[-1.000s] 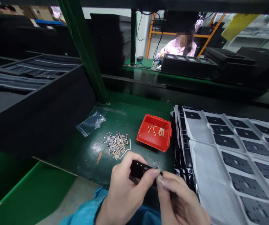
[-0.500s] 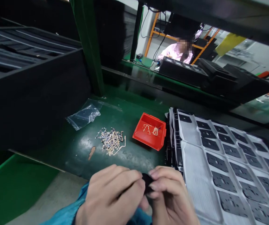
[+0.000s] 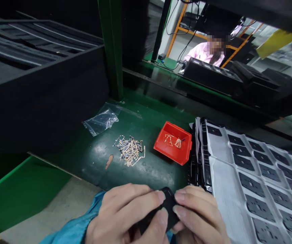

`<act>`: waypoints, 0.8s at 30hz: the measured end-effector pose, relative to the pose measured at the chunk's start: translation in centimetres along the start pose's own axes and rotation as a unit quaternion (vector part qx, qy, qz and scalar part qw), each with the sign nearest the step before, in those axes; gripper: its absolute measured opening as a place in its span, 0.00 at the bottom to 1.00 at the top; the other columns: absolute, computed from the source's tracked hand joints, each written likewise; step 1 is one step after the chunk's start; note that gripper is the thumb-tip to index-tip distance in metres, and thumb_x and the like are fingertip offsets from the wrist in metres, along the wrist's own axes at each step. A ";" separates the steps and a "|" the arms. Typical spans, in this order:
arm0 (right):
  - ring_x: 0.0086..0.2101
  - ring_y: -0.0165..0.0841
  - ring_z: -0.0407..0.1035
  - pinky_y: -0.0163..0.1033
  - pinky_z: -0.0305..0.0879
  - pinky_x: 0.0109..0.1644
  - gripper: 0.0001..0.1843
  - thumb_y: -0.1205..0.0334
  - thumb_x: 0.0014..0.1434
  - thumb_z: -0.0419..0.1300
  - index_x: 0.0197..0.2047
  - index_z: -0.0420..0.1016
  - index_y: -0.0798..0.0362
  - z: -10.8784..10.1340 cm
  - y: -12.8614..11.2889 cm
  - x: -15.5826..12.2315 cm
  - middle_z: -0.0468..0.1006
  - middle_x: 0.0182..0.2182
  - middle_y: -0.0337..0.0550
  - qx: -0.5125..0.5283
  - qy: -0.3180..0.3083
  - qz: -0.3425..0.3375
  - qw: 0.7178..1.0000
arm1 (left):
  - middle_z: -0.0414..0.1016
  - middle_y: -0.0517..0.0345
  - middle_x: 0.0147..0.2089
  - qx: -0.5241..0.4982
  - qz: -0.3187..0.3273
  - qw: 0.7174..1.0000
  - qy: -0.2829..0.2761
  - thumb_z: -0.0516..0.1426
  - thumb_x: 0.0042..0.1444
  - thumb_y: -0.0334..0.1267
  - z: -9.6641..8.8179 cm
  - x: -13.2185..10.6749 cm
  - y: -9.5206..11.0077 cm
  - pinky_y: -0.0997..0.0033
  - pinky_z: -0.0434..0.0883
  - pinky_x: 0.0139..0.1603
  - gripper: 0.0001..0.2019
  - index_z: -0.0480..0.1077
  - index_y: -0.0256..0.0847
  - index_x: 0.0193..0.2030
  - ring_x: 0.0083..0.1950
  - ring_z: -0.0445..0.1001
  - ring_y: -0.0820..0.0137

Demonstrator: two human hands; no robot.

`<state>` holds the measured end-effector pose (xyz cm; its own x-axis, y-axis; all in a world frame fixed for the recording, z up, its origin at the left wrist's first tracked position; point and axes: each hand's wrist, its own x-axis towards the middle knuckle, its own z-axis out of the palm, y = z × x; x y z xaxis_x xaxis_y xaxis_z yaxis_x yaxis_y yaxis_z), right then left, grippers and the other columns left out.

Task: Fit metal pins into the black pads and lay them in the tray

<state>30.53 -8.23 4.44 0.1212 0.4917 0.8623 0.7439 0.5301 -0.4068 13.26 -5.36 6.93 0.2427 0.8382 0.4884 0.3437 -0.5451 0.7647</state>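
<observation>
The person's left hand (image 3: 125,211) and right hand (image 3: 196,215) are close together at the bottom of the view, and both hold one small black part (image 3: 170,205). The fingers of both hands curl around this part and press it from two sides, so the grip is closed, not spread. The part is tilted, and its lower end is hidden behind the fingers. A blue sleeve (image 3: 72,230) covers the left wrist.

The hands are just in front of the edge of a green workbench (image 3: 146,173). At about 12 o'clock from the hands stands a red plastic bin (image 3: 167,153) with some thin tan strips inside. At 11 o'clock lies a loose pile of metal and tan pieces (image 3: 129,151) on the bench, and further at 10 o'clock lies a clear plastic bag (image 3: 101,121). At 3 o'clock, right beside the right hand, is a stack of trays (image 3: 227,193) with white liners that hold rows of flat dark pieces (image 3: 259,207). A black foam box (image 3: 41,98) stands at 10 o'clock. Far away at 1 o'clock, behind the shelf, a co-worker in a pink shirt (image 3: 201,52) sits at another bench.
</observation>
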 end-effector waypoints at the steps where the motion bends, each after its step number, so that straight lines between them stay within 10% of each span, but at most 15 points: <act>1: 0.36 0.31 0.78 0.41 0.79 0.36 0.08 0.69 0.66 0.64 0.33 0.76 0.54 -0.1 0.0 0.2 0.81 0.35 0.40 -0.011 -0.015 -0.015 1.000 | 0.87 0.61 0.40 0.000 0.004 1.000 -0.006 0.64 0.64 0.37 0.0 0.0 -0.1 0.67 0.86 0.43 0.06 0.78 0.51 0.47 0.39 0.87 0.64; 6: 0.33 0.31 0.78 0.38 0.77 0.28 0.10 0.73 0.63 0.62 0.30 0.77 0.53 -0.6 0.2 0.9 0.83 0.29 0.39 -0.069 -0.042 -0.090 0.993 | 0.87 0.62 0.37 -0.042 0.005 0.997 -0.060 0.64 0.65 0.35 0.2 0.4 -0.9 0.72 0.85 0.40 0.05 0.78 0.49 0.46 0.35 0.86 0.68; 19: 0.32 0.33 0.78 0.39 0.78 0.33 0.11 0.75 0.65 0.59 0.36 0.79 0.52 0.8 0.6 -1.2 0.82 0.29 0.41 -0.051 -0.009 0.020 0.998 | 0.81 0.50 0.49 -0.095 0.050 0.986 -0.126 0.57 0.65 0.23 0.1 0.7 -2.0 0.77 0.79 0.40 0.12 0.79 0.41 0.46 0.38 0.82 0.72; 24: 0.38 0.35 0.80 0.40 0.79 0.42 0.08 0.71 0.68 0.59 0.44 0.79 0.52 2.0 1.4 -5.2 0.84 0.37 0.46 0.049 -0.081 0.174 0.980 | 0.80 0.54 0.33 0.135 -0.032 0.985 -0.104 0.58 0.65 0.30 0.9 12.1 -6.4 0.63 0.77 0.43 0.12 0.79 0.40 0.30 0.39 0.79 0.63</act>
<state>29.59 -8.69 -1.21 0.2446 0.7528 0.6111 0.6079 0.3719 -0.7015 14.81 8.21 7.55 0.3830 0.8648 0.3248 0.5857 -0.4993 0.6385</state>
